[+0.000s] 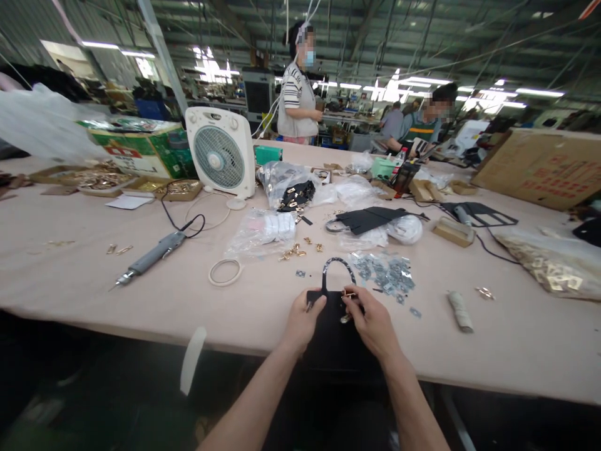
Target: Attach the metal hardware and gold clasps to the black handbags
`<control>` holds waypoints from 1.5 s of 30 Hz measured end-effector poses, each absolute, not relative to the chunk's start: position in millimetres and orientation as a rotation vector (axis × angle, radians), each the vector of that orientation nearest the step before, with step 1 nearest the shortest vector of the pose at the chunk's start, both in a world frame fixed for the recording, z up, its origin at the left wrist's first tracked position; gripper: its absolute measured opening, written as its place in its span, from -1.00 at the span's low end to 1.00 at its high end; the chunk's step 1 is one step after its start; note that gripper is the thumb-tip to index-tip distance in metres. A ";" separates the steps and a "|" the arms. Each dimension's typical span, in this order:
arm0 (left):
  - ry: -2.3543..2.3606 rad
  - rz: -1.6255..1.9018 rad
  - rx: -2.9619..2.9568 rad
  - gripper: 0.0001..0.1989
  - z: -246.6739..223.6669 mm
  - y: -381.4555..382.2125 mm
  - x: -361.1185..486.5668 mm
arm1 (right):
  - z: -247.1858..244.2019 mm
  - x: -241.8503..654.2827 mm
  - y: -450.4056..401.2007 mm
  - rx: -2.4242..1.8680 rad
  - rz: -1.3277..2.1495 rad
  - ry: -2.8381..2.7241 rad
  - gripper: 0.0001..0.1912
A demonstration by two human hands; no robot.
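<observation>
A black bag panel (331,329) with a looped handle (339,260) lies over the table's front edge, its handle pointing away from me. My left hand (304,318) grips the panel's upper left corner, thumb on top. At the upper right, by the handle's base, my right hand (369,313) pinches a small gold-coloured metal fitting (347,294) against the panel. Another shiny piece shows under those fingers, partly hidden. Just beyond the right hand lies a spread of grey metal plates (387,272). Loose gold fittings (293,252) lie past the handle.
A grey electric screwdriver (153,255) and a tape roll (224,272) lie to the left. Behind them stands a fan (220,153). Black panels (373,219) and plastic bags lie farther back. A rolled cloth-like bundle (460,311) is at right. Two co-workers are across the table.
</observation>
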State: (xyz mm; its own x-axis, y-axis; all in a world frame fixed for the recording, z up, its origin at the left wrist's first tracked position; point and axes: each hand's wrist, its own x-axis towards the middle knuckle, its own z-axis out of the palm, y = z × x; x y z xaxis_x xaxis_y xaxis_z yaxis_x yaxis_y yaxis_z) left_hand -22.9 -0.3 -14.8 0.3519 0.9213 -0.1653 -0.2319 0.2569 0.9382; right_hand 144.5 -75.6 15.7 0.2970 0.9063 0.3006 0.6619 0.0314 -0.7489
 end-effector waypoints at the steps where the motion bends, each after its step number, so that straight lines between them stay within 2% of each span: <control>1: 0.869 0.943 0.972 -0.59 -15.4 -0.7 -22.1 | 16.5 145.9 -76.9 -1.728 0.362 -1.485 -0.73; 5: 0.860 0.945 0.856 -0.58 -15.0 -1.6 -19.9 | 9.6 151.8 -85.9 -1.762 0.469 -1.445 -0.73; 11: 0.737 0.793 0.619 -0.55 -4.4 4.5 -26.4 | -14.6 157.9 -91.0 -1.527 0.686 -1.051 -0.56; 15: 0.665 0.681 0.517 -0.61 1.8 11.9 -31.9 | -22.5 154.7 -89.4 -1.487 0.722 -0.983 -0.60; 27: 0.640 0.672 0.525 -0.64 2.4 12.8 -31.7 | -22.1 149.2 -86.8 -1.510 0.618 -0.984 -0.68; 34: 0.616 0.688 0.524 -0.61 3.4 13.1 -30.2 | -17.2 147.4 -86.2 -1.524 0.459 -1.207 -0.79; 45: 0.619 0.689 0.531 -0.62 3.6 12.7 -29.6 | -19.6 154.2 -89.0 -1.538 0.315 -1.488 -0.71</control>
State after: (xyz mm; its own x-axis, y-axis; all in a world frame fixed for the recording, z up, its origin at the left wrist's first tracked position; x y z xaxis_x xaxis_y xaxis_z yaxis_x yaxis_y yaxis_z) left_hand -29.6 12.7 3.6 0.6103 0.7148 -0.3414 -0.4163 0.6561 0.6294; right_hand 154.2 -89.0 -19.6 0.2295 0.8830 0.4095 0.6416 0.1791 -0.7458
